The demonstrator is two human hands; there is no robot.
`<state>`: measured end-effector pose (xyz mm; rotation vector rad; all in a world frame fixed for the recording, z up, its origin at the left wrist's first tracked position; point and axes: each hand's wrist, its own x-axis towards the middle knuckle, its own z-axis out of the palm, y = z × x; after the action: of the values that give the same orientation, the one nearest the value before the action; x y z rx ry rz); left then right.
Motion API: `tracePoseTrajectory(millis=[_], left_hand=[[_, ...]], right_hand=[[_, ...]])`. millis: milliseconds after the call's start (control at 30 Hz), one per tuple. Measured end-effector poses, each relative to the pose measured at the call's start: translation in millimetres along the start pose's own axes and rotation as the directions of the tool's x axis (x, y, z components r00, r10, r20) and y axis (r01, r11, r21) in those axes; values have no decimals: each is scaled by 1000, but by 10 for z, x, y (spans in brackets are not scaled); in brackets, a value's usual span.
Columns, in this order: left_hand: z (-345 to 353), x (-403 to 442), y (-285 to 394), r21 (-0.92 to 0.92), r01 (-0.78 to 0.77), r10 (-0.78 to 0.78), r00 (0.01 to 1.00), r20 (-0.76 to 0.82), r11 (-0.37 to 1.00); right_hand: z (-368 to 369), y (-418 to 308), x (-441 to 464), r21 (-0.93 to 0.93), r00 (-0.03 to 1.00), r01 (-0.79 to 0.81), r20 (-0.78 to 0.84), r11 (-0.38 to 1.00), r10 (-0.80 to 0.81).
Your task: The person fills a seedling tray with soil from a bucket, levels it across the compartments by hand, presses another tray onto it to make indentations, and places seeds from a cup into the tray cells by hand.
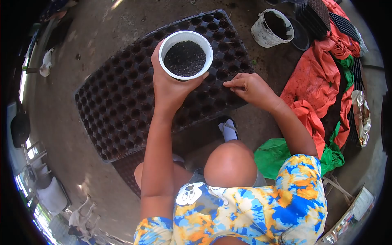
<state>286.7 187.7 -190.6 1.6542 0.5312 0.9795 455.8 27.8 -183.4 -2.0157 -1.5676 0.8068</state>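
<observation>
My left hand is wrapped round a white plastic cup, tilted so that its mouth faces me. Small dark round grains that look like seeds lie inside it. Over the right part of a black seedling tray is my right hand, thumb and fingertips pinched together. Whatever those fingertips may hold is too small to make out. Rows of round cells filled with dark soil make up the tray, which lies on the ground. The cup and left hand hide some of the cells.
A soil-stained white bucket stands beyond the tray, beside stacked black trays. Red sheeting and green sheeting lie to the right. Another tray pokes out near my leg. Animals lie at the left, one a dog.
</observation>
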Motion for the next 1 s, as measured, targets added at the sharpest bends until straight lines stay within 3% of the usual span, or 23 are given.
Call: tracePoseTrajectory(millis=[133,233,333,433,533,633,733,833,1000], left_hand=[[-11,-4,-15,30,-9,9,1000,9,1000],[-23,1,-21,22,-16,16,1000,9,1000],[-4,-1,1,9,4,-4,1000,10,1000],[20,-16,-12,1,-7,7,1000,15,1000],[81,-62,2,-9,-10,11,998,57,1000],[198,-150,27,20,-14,12,993,116,1000],[244,-180,79,132,-56,34,986,165,990],[237,-204,45,158,-69,46,988,148,985],[175,-145,18,79,-7,-1,996,94,997]], right_hand=[[25,-2,-35,9,997,8,-71,1000,-7],[0,-99,-118,156,987,-161,35,975,158],[18,-119,-197,162,997,-83,24,983,80],[-143,-235,-151,90,992,4,-124,996,8],[-426,-603,84,-12,940,201,-278,980,-196],[-293,-689,364,-290,887,379,-156,879,-434],[-150,-719,563,-463,954,289,72,838,-290],[-130,-700,626,-393,945,316,48,863,-324],[-397,-825,514,-25,961,242,-128,970,-243]])
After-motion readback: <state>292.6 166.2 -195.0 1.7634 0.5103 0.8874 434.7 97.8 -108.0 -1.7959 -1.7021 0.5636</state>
